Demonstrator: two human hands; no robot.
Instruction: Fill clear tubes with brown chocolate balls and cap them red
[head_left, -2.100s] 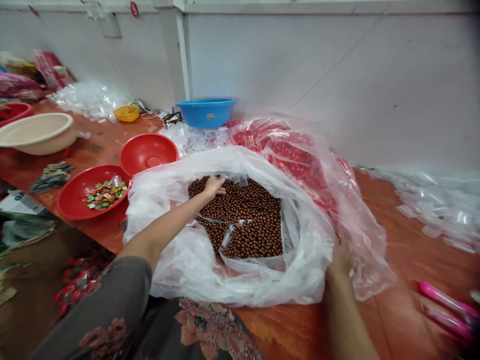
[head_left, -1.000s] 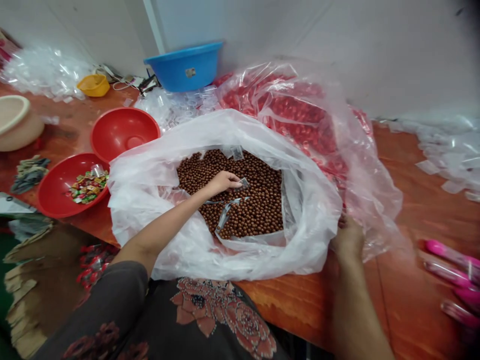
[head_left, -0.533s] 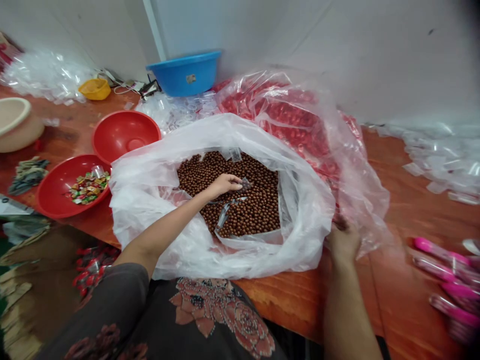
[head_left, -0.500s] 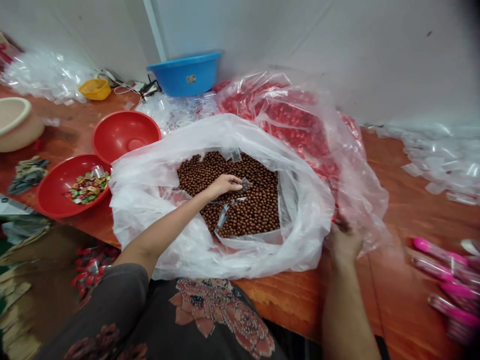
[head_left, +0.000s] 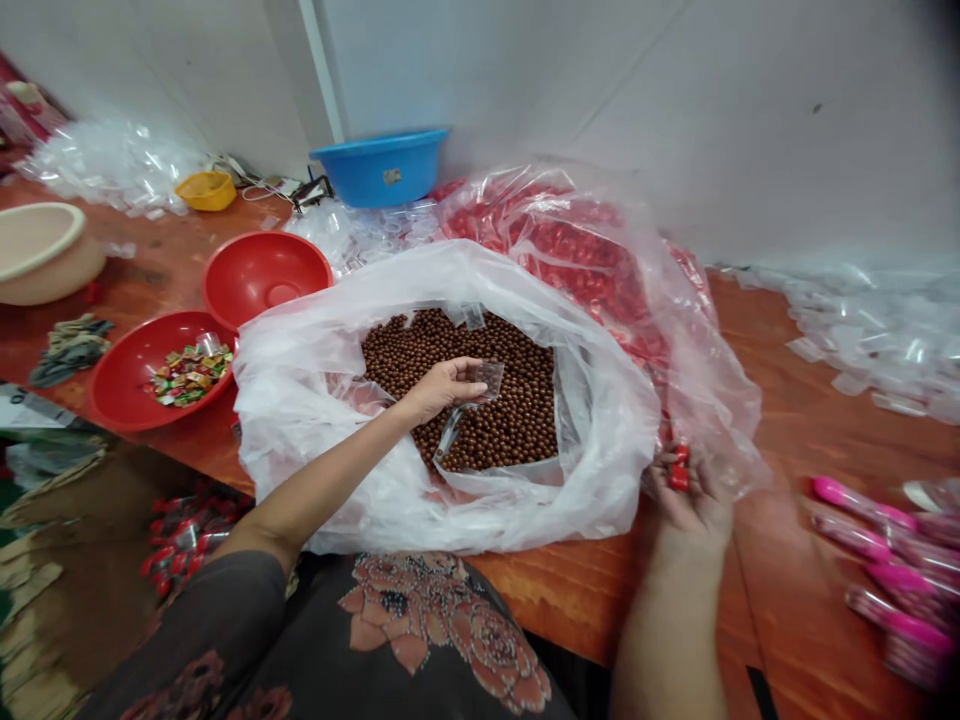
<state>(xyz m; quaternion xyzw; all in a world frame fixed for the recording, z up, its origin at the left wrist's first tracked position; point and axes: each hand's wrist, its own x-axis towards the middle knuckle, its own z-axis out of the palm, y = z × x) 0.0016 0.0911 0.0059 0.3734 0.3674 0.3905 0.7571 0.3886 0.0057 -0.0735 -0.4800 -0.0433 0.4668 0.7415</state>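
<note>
My left hand (head_left: 444, 388) pinches a small clear plastic container (head_left: 490, 378) above the brown chocolate balls (head_left: 510, 430). These balls fill a large white plastic bag (head_left: 292, 480), its mouth rolled wide. A clear scoop-like piece (head_left: 448, 436) lies partly among the balls below my hand. To the right of the bag, my right hand (head_left: 694, 500) is palm up, fingers curled around a small red cap (head_left: 679, 468). It sits beside the clear bag of red caps (head_left: 592, 260), which leans behind the white one.
Two red bowls (head_left: 266, 250) stand at left, the nearer holding wrapped sweets (head_left: 189, 376). A blue basin (head_left: 382, 170) is at the back wall. Pink-capped tubes (head_left: 892, 540) and clear plastic pieces (head_left: 892, 330) lie on the right. Filled red-capped containers (head_left: 184, 535) sit below the table's left edge.
My left hand has lifted the clear container slightly off the chocolate balls. My right hand has drawn back from the bag of red caps and turned palm up, with a red cap now showing.
</note>
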